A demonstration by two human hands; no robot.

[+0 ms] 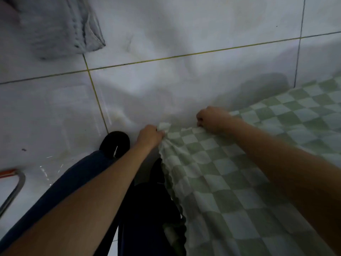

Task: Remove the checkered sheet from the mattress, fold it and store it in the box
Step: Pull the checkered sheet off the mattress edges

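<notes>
At the sheet's near edge, our left grip [151, 134] pinches a bunched corner of the sheet [239, 163]. Our right grip [212, 119] is fisted on the same edge just beside it, likely so that the edge stays taut for lifting and folding. Green-and-white cloth spreads rightward over the floor [166, 34], with part hanging beside our shoe [115, 143]. We can make out neither mattress nor box, and we find no writing or brand.
</notes>
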